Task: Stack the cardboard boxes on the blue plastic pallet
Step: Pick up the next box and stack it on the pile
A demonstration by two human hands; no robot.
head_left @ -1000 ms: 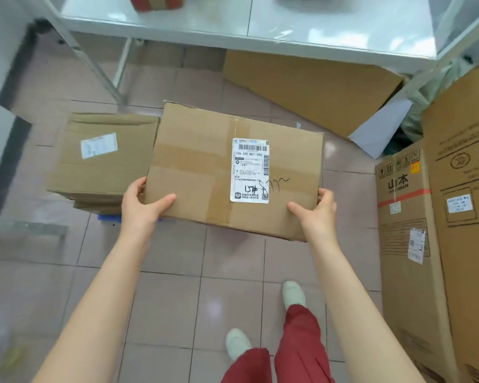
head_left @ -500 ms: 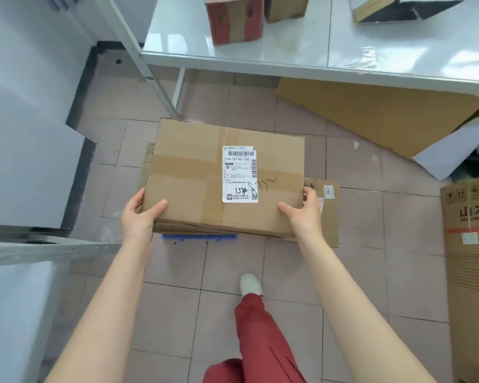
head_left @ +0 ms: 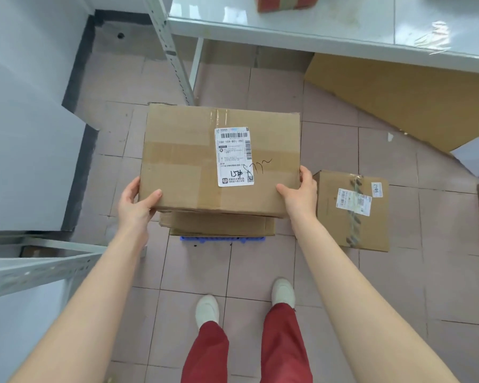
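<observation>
Right now I have the large cardboard box point(head_left: 205, 161) gripped between both hands, its near corners in my grasp. My left hand point(head_left: 134, 205) wraps the near-left corner, thumb lying across the top face and the other fingers curled out of sight on the side. My right hand point(head_left: 302, 196) clamps the near-right corner the same way, thumb on top. A white shipping label point(head_left: 234, 156) with barcodes and black pen marks sits on the box's top, right of a strip of clear tape.

Directly below the box I hold is a lower cardboard box point(head_left: 219, 223), only its near side showing, and under that the near edge of the blue plastic pallet point(head_left: 221, 239) on the pink tiled floor point(head_left: 260, 266). Whether my box already touches the one beneath, I cannot tell.

Just right of my right hand, a smaller taped box point(head_left: 351, 211) stands on the floor. A flattened cardboard sheet point(head_left: 412, 106) lies under the white table point(head_left: 329, 26).
</observation>
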